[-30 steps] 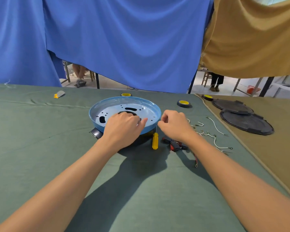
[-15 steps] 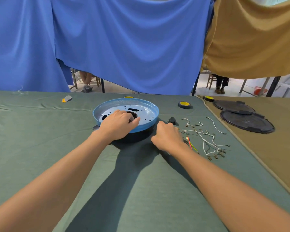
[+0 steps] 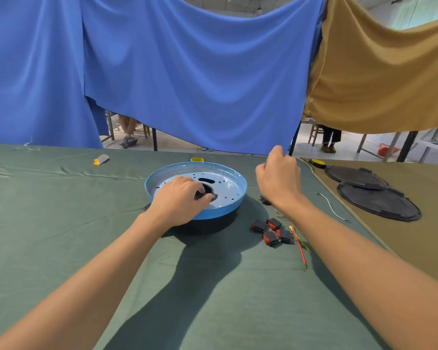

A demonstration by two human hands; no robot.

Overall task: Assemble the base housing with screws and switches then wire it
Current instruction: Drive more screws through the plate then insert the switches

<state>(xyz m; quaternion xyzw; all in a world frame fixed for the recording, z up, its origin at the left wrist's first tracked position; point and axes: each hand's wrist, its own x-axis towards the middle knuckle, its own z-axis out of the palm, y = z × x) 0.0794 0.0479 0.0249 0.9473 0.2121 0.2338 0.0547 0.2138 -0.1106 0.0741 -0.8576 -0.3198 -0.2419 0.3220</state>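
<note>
The base housing (image 3: 235,178), a round blue-rimmed metal pan on a black base, sits mid-table on the green cloth. My left hand (image 3: 180,200) rests on its near side, fingers curled at the black central hole, holding it. My right hand (image 3: 278,180) hangs in the air right of the housing, closed in a fist. The yellow screwdriver is no longer on the cloth and does not show past the fingers. Several black and red rocker switches (image 3: 271,229) lie right of the housing, with a red wire (image 3: 300,251) beside them. A white wire (image 3: 331,207) lies farther right.
Two black round covers (image 3: 377,200) lie on the tan cloth at right. Yellow tape rolls (image 3: 317,162) sit at the far edge. A small yellow and grey item (image 3: 101,159) lies far left. Blue and tan curtains hang behind the table.
My right hand dropped to the cloth where the yellow screwdriver lay, then rose as a fist to the right of the housing. The left hand slid to the central hole.
</note>
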